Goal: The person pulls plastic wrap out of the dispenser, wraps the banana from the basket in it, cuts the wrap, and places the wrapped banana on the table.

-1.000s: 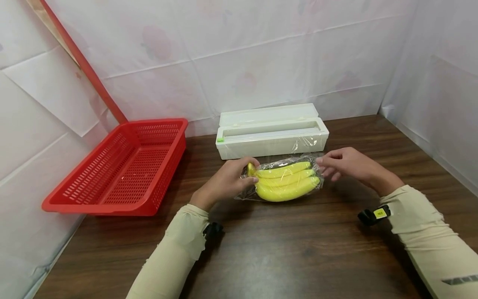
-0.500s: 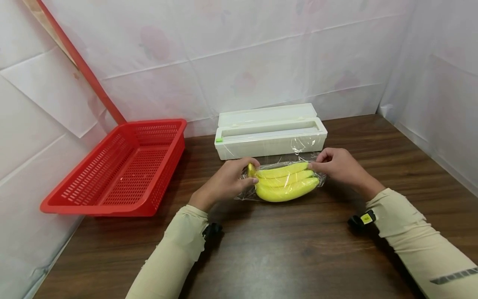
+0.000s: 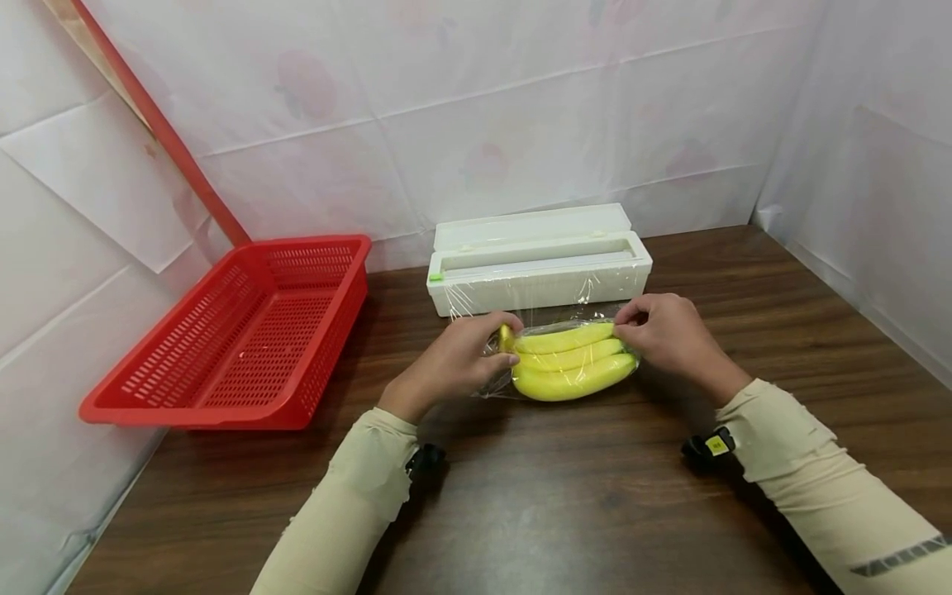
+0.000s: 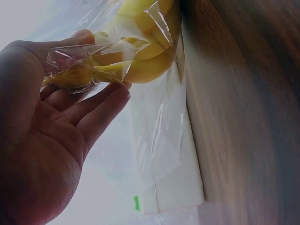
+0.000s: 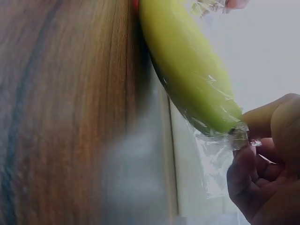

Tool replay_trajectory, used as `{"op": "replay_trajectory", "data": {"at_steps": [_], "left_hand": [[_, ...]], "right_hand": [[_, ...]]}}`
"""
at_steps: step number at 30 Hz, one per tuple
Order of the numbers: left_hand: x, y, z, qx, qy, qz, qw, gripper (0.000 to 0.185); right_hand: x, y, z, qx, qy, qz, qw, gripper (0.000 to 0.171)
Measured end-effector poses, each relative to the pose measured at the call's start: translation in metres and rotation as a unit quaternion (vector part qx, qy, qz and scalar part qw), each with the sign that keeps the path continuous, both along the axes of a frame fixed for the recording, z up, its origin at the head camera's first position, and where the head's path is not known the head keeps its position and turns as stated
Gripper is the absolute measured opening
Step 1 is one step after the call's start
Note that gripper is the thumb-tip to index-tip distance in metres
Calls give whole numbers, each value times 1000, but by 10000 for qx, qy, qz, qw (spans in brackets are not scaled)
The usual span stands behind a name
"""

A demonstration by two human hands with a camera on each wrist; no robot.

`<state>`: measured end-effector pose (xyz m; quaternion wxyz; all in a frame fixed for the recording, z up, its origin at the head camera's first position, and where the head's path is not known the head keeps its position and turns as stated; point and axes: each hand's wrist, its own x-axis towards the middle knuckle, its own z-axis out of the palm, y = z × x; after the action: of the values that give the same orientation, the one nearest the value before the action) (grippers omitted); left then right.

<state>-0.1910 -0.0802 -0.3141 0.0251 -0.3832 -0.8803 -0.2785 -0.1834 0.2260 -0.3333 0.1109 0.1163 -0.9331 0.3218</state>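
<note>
A bunch of yellow bananas (image 3: pixel 573 382) covered in clear plastic wrap (image 4: pixel 161 117) lies in front of a long white wrap box (image 3: pixel 543 285) whose lid is up. My left hand (image 3: pixel 464 355) grips the stem end through the film, with thumb and fingers on either side of it. At the other end, my right hand (image 3: pixel 673 335) pinches gathered film between thumb and fingers, close against the banana tips. From the box, a sheet of film stretches toward the bananas. In the right wrist view, the crumpled film shows at the tip of one banana (image 5: pixel 187 61).
A red perforated plastic basket (image 3: pixel 297 409) stands at the left of the brown wooden table (image 3: pixel 565 512), with a red pole leaning behind it. Pale sheeting (image 3: pixel 521 107) covers the walls at the back and both sides. A green slider (image 3: pixel 436 278) sits on the box's left end.
My right hand has moved left, from the loose film edge to the banana tips, and now pinches the film there. The left hand keeps its hold, with the stem shifted very slightly right.
</note>
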Motion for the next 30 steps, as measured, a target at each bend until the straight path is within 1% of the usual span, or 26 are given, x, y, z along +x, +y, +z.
{"op": "replay_trajectory", "data": {"at_steps": [3,5,7,9,11,12,13,15,18,20,22,24,26,28,30], "left_hand": [[1,1,1,-28,25,6,10000,27],[1,1,1,-44,84,-4,10000,27],[1,1,1,-45,160,-35,9999,27],[1,1,1,-55,205,-40,9998,27],[0,1,0,-40,238,-62,9997,27],[0,1,0,-38,237,-68,9997,28],[0,1,0,-35,229,-67,9997,28],[0,0,-1,-23,219,-62,9997,28],[0,0,-1,12,191,-41,9998,28],[0,-1,-2,45,181,-11,9998,29],[-1,-1,-2,88,164,27,9998,30],[-1,-1,-3,142,113,60,9998,32],[-2,-2,-3,211,26,94,9997,33],[-2,-2,-4,309,-106,124,9994,35],[-3,-2,-5,439,-266,180,9985,36]], "right_hand": [[2,-1,6,-46,-256,78,9996,10],[4,1,11,-252,-659,186,9973,15],[6,4,17,-561,-1196,295,9908,20],[7,7,22,-871,-1686,437,9808,25],[8,10,27,-992,-1992,591,9731,30],[8,10,28,-925,-2032,704,9722,32],[8,9,29,-781,-1982,800,9738,33],[9,5,29,-302,-1700,949,9804,36],[10,-7,28,591,-1036,1008,9877,33],[13,-16,28,1090,-581,917,9881,30],[16,-23,28,1395,-292,772,9868,28],[21,-29,30,1536,-150,581,9863,27],[25,-32,32,1577,-152,423,9865,25],[28,-34,34,1619,-203,375,9859,23],[31,-35,36,1670,-245,435,9847,21]]}}
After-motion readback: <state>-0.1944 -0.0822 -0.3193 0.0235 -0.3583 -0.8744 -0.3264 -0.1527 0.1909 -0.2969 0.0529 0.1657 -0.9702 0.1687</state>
